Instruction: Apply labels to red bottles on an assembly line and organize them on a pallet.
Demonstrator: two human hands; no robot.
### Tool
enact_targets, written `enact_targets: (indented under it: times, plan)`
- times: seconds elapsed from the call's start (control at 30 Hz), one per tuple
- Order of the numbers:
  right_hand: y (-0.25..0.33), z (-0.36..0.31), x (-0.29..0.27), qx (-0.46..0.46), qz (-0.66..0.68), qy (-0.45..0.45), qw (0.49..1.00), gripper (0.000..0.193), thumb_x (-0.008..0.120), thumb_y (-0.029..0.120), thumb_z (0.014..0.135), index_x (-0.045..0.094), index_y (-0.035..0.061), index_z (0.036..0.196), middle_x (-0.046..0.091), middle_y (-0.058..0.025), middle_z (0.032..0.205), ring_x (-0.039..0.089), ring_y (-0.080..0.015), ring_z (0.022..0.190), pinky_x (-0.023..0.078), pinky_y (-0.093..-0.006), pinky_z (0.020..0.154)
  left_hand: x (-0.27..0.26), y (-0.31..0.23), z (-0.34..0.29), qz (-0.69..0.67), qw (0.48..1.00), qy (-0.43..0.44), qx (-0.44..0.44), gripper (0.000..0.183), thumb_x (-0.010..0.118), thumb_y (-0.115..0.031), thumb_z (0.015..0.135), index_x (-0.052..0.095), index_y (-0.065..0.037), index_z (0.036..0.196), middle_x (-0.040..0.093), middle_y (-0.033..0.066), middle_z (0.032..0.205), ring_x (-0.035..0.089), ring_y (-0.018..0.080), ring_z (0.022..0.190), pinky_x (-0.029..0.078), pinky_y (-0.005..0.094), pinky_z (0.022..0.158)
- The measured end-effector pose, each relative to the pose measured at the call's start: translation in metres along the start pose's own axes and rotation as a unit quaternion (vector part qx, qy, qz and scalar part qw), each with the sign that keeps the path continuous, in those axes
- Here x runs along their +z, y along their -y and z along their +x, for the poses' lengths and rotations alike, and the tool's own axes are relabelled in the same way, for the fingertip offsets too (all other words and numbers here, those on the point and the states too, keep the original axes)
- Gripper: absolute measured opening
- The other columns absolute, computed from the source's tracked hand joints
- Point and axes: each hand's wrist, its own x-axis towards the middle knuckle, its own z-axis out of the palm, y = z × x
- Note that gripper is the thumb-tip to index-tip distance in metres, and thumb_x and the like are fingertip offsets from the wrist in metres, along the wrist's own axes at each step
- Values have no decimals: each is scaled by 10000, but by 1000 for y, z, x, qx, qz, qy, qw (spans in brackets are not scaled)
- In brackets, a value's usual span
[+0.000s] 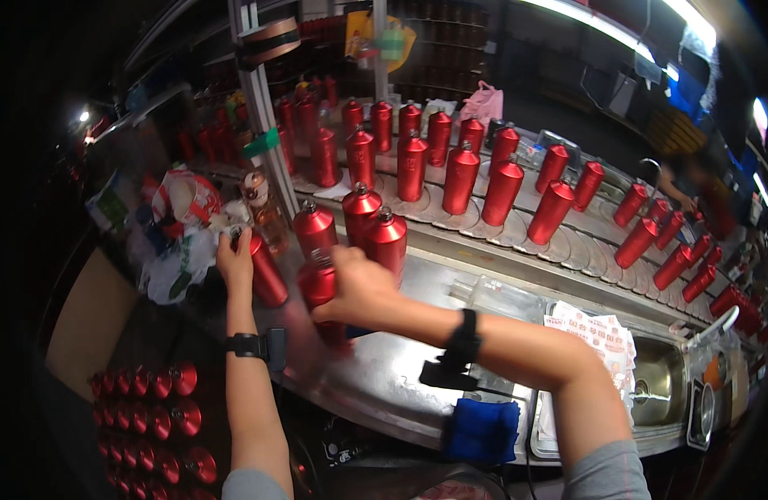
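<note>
Where the left hand [236,260] is: at the left end of the steel counter [384,362], with its fingers closed near the neck of a tilted red bottle [269,273].
Tilted red bottle: its top is inside the left grip, its base points down and to the right; the exact contact of each finger is too small to see.
Right hand [357,287]: it is bent around the right side of a blurred red bottle [316,287], the fingers near its shoulder and the thumb lower; the opening is about as wide as the bottle.
Blurred red bottle: it is between the two hands, near the counter's left part; because of blur, I cannot tell if its base touches the metal.
Standing bottles [386,242]: three red ones, close together, just behind the right hand.
Conveyor [588,260]: it carries many upright red bottles, beyond the counter.
Counter's right side: paper sheets [597,329] lie beside a sink [657,379], and a blue cloth [482,429] is at the front edge.
Lower left: rows of red bottles [185,418], seen mostly from above.
</note>
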Motion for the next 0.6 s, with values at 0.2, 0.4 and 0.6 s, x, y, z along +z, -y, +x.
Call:
enact_targets:
  times: [0.2, 0.4, 0.6]
  plan:
    - [15, 48, 72, -14, -10, -42, 999, 790, 851, 296, 612, 429, -13, 1204, 559, -227, 1140, 654, -395, 982, 569, -457, 779, 3, 12, 11, 69, 997, 4, -28, 440, 712, -405, 873, 636, -6, 1044, 692, 212, 998, 656, 393, 952, 490, 442, 826]
    - [28, 79, 90, 31, 8, 8, 999, 942, 861, 312, 610, 365, -23, 1336, 530, -230, 1194, 633, -399, 1047, 557, -463, 827, -7, 65, 28, 161, 982, 12, -94, 719, 744, -514, 804, 567, 86, 1157, 604, 323, 1159, 584, 466, 1086, 448, 471, 947]
    - [-13, 88, 8, -5, -43, 119, 992, 1007, 822, 403, 652, 371, 39, 1475, 597, -222, 1200, 614, -366, 1115, 501, -412, 945, -8, -55, 27, -253, 965, -9, -71, 413, 678, -158, 927, 524, 53, 1248, 586, 212, 1280, 576, 271, 1196, 453, 365, 999]
